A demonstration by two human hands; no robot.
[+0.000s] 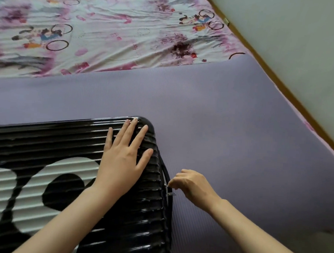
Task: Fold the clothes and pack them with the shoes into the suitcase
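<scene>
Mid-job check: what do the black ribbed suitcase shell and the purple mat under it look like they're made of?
The black ribbed suitcase shell looks like hard moulded plastic with a glossy finish: sharp window reflections run along its ridges. The purple mat looks like soft matte foam, perhaps an exercise mat: fine ribbed texture, no shine. The small zipper pull pinched by the right hand gleams like metal.

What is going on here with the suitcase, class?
A person is zipping shut a black ribbed suitcase that lies on a purple mat on a bed. The left hand presses flat on the lid near its far corner. The right hand pinches a zipper pull on the suitcase's right edge. No loose clothes or shoes are visible.
</scene>
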